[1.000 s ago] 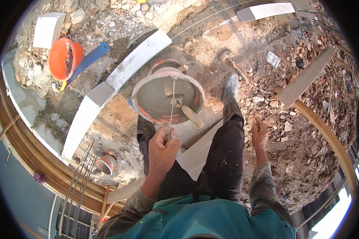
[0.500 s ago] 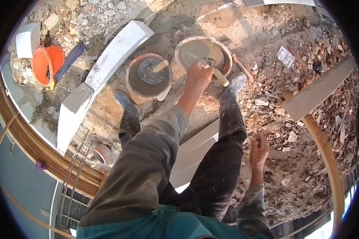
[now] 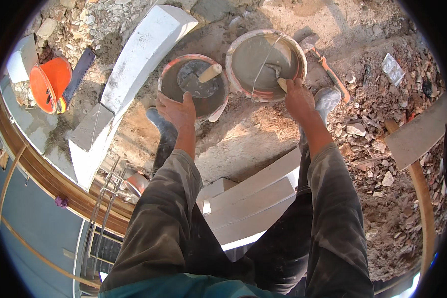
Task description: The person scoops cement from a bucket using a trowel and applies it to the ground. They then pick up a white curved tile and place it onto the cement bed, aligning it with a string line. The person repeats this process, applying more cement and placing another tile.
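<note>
Two round buckets of wet grey mortar stand on the ground by my boots. My right hand [image 3: 300, 103] grips the wooden handle of a trowel [image 3: 281, 83] at the near rim of the right bucket [image 3: 231, 74]. Its metal end rests in the mortar, and a thin wire handle [image 3: 263, 67] crosses this bucket. My left hand [image 3: 176, 113] is at the near-left rim of the left bucket [image 3: 224, 94], thumb and fingers apart; whether it presses on the rim I cannot tell. Another wooden-handled tool [image 3: 210, 73] lies in that bucket, its blade coated with mortar.
A hammer [image 3: 333, 77] with an orange and black handle lies right of the right bucket. Long white blocks [image 3: 134, 64] run along the left, beyond them an orange container [image 3: 49, 84] and a handsaw [image 3: 79, 74]. Rubble and a plank [image 3: 419, 134] lie right; more blocks [image 3: 253, 198] between my legs.
My left hand has let go of the right bucket's wire handle and moved left to the other bucket. My right hand has come up from beside my leg and taken the trowel handle.
</note>
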Demonstrator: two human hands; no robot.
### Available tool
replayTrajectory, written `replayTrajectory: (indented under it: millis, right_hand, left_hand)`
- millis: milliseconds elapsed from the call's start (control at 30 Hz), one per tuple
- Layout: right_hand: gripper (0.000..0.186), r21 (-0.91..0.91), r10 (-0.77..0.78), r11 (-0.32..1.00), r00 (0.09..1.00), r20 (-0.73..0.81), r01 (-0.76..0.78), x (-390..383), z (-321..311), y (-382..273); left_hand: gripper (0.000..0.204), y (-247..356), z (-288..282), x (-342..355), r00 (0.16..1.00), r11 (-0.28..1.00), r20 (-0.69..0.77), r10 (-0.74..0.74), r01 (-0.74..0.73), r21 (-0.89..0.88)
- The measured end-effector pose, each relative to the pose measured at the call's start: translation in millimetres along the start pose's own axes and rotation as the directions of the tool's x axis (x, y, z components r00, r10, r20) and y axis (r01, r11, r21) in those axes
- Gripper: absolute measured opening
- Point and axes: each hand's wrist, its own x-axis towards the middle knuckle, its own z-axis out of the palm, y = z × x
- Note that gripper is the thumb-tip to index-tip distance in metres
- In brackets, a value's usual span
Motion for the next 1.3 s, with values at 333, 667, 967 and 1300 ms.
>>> replayTrajectory:
  millis: [333,667,967,1300]
  right_hand:
    - [0.038,0.036,0.099,0.994,0.992,0.08,-0.102,-45.7,-23.8,-24.9]
    - [0.042,0.256,0.18,0.952,0.983,-0.019,-0.169,-61.7,5.4,24.2]
    - [0.045,0.375,0.065,0.925,0.942,-0.329,0.067,-136.2,-42.6,51.4]
    - [0.044,0.191,-0.225,0.911,0.829,-0.513,0.365,-19.3,-157.4,-30.6]
  left_hand:
    - [0.069,-105.7,30.8,19.7,0.97,0.964,0.094,-0.224,0.235,-0.127]
    - [0.018,-124.8,-13.8,-27.7,0.889,0.286,0.444,-0.107,0.456,-0.843]
    - [0.012,-101.5,-91.8,-102.2,0.807,0.319,0.571,-0.151,0.587,-0.744]
    - [0.04,-166.2,-44.0,-77.4,0.92,0.89,0.371,-0.129,0.272,-0.366]
